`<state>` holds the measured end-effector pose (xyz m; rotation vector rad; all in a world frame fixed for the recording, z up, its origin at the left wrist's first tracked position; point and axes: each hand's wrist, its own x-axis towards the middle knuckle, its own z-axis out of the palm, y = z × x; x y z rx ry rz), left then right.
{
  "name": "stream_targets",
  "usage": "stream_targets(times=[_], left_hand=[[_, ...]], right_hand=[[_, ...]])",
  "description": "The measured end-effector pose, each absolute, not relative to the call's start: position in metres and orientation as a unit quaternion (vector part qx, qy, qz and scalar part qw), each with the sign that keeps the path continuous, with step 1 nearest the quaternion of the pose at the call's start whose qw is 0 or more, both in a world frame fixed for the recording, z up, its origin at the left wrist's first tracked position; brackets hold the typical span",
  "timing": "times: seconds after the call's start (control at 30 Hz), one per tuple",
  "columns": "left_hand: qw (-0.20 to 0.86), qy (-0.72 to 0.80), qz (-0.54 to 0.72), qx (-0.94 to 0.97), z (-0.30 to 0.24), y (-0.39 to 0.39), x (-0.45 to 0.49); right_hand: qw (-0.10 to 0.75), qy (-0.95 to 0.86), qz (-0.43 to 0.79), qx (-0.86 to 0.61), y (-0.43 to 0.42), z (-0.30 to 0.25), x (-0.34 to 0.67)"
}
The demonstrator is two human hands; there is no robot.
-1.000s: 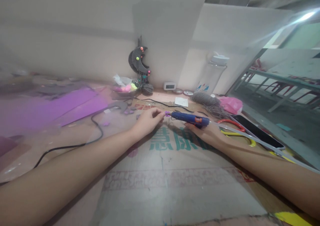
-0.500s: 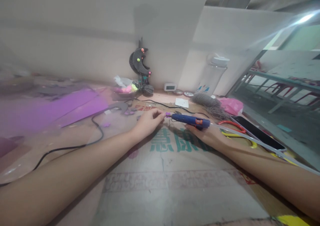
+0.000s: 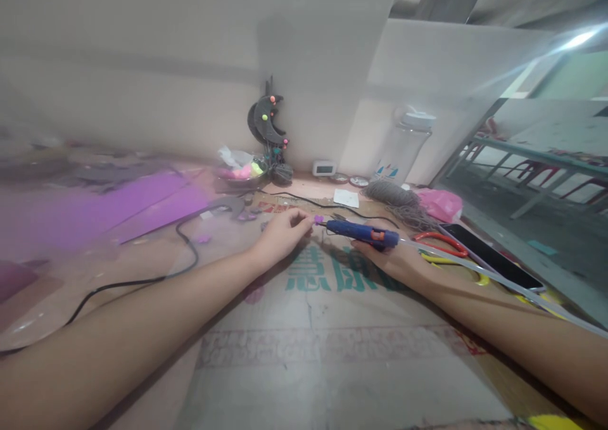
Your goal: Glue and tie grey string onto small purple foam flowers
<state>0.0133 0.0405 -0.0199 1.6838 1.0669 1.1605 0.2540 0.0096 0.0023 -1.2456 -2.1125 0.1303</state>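
My right hand (image 3: 380, 252) is wrapped round a blue hot glue gun (image 3: 356, 230), its nozzle pointing left. A long clear glue stick (image 3: 446, 252) trails out of its back end across my forearm. My left hand (image 3: 287, 233) pinches a small purple flower-shaped piece (image 3: 318, 219) between thumb and fingertips. The nozzle tip is at the flower; whether it touches cannot be made out. Beneath both hands lies a cardboard sheet (image 3: 304, 366) with green printed characters. Another small purple flower piece (image 3: 204, 239) lies to the left of my left hand.
Purple sheets (image 3: 156, 202) lie at left beside a black cord (image 3: 123, 284). At the back stand a dark moon-shaped ornament (image 3: 268, 123), a small white digital clock (image 3: 324, 168) and a clear bottle (image 3: 403, 145). Grey yarn (image 3: 394, 196), red-handled scissors (image 3: 441, 241) and a phone (image 3: 491, 256) are at right.
The view has shifted very slightly. Both hands, the glue gun and the purple flower piece stay almost where they were.
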Motion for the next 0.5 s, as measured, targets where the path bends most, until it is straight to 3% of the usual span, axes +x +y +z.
stream_targets(times=[0.5], left_hand=[[0.420, 0.423, 0.450, 0.665, -0.0207, 0.0403, 0.0135]], right_hand=[[0.332, -0.802, 0.056, -0.494, 0.0100, -0.0027, 0.2562]])
